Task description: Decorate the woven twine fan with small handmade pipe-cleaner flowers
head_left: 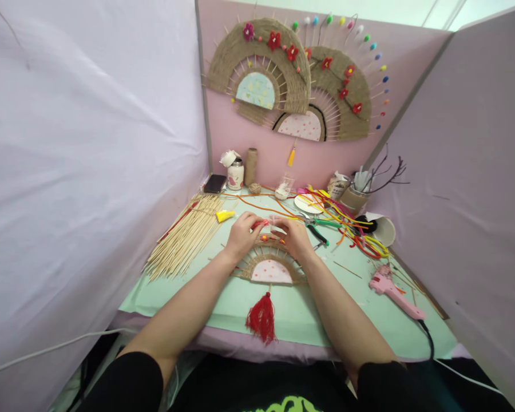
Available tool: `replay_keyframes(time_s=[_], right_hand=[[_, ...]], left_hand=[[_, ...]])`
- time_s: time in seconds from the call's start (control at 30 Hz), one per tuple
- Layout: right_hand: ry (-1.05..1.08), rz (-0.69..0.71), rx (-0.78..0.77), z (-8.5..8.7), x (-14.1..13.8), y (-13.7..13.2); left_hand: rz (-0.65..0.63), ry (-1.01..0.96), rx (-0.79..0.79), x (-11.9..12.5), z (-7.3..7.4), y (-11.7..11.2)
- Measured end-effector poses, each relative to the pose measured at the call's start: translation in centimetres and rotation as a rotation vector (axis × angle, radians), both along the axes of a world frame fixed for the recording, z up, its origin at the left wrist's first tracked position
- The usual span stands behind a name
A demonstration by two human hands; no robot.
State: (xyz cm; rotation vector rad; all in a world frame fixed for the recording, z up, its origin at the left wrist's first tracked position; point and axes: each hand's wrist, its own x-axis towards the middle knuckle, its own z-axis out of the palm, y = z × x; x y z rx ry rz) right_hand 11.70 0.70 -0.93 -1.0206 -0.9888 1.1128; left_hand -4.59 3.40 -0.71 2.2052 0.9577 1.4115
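My left hand [242, 233] is closed in a pinch on a small red piece [261, 224] whose exact kind I cannot make out. Close beside it, my right hand [294, 236] has its fingers curled at a small clear, filmy piece [273, 221], too small to name. Both hands are above a half-round woven twine fan [257, 264] lying on the table. Its centre is a white half-circle with red dots [271, 272], and small red flowers [265, 238] sit along its upper part. A red tassel [261, 318] hangs from its lower edge towards the table's front.
Thin wooden sticks [187, 236] lie in a bundle at left, near a yellow piece [225, 216]. Green-handled pliers [317, 234] and coloured fuzzy stems [371, 246] lie at right. A pink glue gun [395, 294] trails a cord. Finished fans [223, 63] hang on the back panel.
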Motion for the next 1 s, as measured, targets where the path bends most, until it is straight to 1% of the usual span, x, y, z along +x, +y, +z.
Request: replay_keyframes(time_s=[0.07,0.17,0.23,0.3,0.43,0.5,0.6,0.67,0.73,0.8,0.87,1.0], right_hand=[[-0.032,-0.002,-0.001,0.1,-0.1,-0.1],[-0.160,-0.055,-0.009,-0.2,-0.2,-0.1],[-0.202,-0.066,-0.005,-0.4,-0.2,-0.2],[-0.169,-0.016,-0.002,-0.5,-0.1,-0.2],[-0.026,0.137,0.028,-0.6,0.2,0.0],[-0.023,0.126,0.011,-0.6,0.3,0.1],[-0.112,0.072,-0.019,-0.5,0.4,0.0],[-0.122,0.095,-0.014,-0.4,0.4,-0.1],[-0.076,0.144,0.000,-0.3,0.4,-0.2],[-0.045,0.165,0.021,-0.2,0.6,-0.2],[-0.082,0.134,0.034,-0.1,0.8,-0.2],[-0.251,-0.036,0.061,0.3,1.3,-0.3]], left_hand=[[-0.003,0.017,0.015,0.1,-0.1,0.0],[-0.014,0.048,0.035,0.2,-0.3,-0.1],[-0.015,0.060,0.047,0.3,-0.5,-0.1],[-0.007,0.069,0.058,0.4,-0.6,-0.1],[0.020,0.079,0.045,0.7,-0.7,-0.1],[0.027,0.073,0.020,0.7,-0.7,-0.1],[0.016,0.067,-0.009,0.6,-0.7,0.0],[-0.001,0.068,-0.012,0.5,-0.7,0.0],[-0.021,0.061,-0.017,0.6,-0.6,0.0],[-0.041,0.039,-0.040,0.8,-0.5,-0.1],[-0.057,0.010,-0.077,0.8,-0.3,0.0],[-0.069,-0.075,-0.158,0.3,-0.1,0.3]])
